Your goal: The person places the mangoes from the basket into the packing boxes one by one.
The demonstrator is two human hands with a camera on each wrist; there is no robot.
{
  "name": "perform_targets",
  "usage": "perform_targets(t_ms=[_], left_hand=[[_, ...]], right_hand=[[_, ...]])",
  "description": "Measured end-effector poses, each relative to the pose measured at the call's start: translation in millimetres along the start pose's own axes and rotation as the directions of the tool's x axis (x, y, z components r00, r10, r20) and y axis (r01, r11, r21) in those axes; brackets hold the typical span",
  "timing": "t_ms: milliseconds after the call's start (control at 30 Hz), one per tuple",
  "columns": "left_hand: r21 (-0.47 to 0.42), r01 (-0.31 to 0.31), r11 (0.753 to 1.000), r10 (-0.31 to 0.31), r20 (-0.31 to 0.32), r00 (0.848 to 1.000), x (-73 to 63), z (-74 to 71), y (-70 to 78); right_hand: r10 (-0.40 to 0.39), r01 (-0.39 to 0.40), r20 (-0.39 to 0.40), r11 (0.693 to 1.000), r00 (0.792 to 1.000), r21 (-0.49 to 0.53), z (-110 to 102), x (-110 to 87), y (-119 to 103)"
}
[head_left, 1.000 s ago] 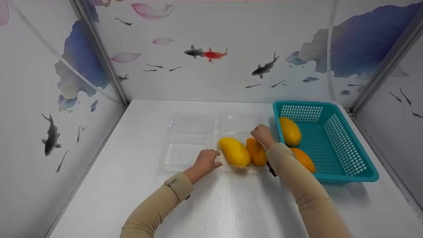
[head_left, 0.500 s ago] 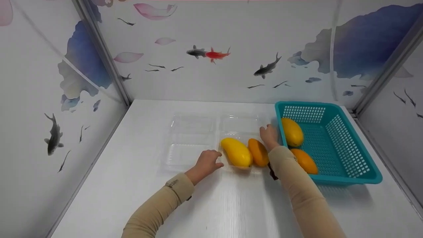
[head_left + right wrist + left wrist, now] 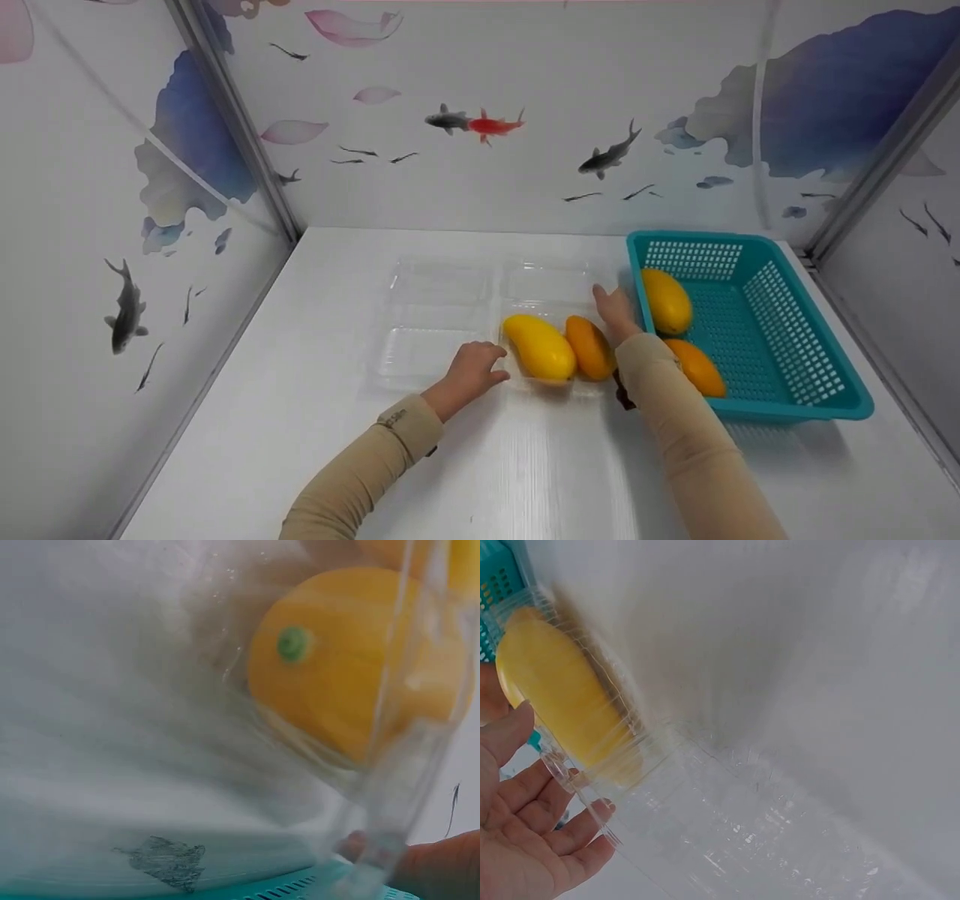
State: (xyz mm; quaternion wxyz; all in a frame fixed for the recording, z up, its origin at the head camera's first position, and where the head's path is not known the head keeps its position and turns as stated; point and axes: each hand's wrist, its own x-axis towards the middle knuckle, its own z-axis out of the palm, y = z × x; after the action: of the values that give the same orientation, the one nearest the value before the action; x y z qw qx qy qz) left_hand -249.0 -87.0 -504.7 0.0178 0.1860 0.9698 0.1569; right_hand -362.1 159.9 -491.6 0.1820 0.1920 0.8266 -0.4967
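Box [image 3: 546, 282]: clear plastic; I saw it lying in two halves on the desk [image 3: 517, 465], just left of the basket [image 3: 787, 411].
Yellow mango [image 3: 541, 349]: sat in the near part of the box's right half.
Orange mango [image 3: 590, 349]: lay just beside the yellow one, same part, its green stem end showing on my right wrist feed.
Left hand [image 3: 469, 373]: thumb and fingers spread apart, fingertips at the box's edge, next to the yellow mango.
Right hand [image 3: 616, 311]: stood between the box's right edge and the basket; plastic and blur covered its fingers on my wrist feed, so I could not tell whether it pinched the rim.
Basket contents: back mango [image 3: 667, 301] and front mango [image 3: 697, 367] lay along the left side, the front one partly behind the right sleeve [image 3: 675, 412].
Wall [image 3: 480, 187]: was white, printed with fish and petals.
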Motion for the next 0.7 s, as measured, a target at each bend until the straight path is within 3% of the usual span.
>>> perform_targets(t_ms=[200, 300, 400, 700], left_hand=[[0.032, -0.036, 0.999, 0.036, -0.023, 0.999, -2.3, 0.0, -0.9], [0.047, -0.053, 0.998, 0.055, -0.035, 0.998, -3.5, -0.6, -0.7], [0.055, -0.033, 0.998, 0.034, -0.014, 0.999, -2.2, -0.7, 0.1], [0.030, 0.017, 0.999, -0.018, 0.034, 0.999, 1.8, -1.2, 1.7]], right_hand=[[-0.001, 0.001, 0.011, 0.996, 1.000, 0.085, 1.1, 4.3, 0.7], [-0.007, 0.008, -0.009, 0.992, 1.000, 0.127, 1.9, 6.6, 1.3], [-0.011, 0.018, -0.055, 0.991, 0.998, 0.134, 1.9, 6.7, 0.4], [-0.150, 0.179, -0.160, 0.966, 0.976, 0.187, 1.3, 1.6, -1.5]])
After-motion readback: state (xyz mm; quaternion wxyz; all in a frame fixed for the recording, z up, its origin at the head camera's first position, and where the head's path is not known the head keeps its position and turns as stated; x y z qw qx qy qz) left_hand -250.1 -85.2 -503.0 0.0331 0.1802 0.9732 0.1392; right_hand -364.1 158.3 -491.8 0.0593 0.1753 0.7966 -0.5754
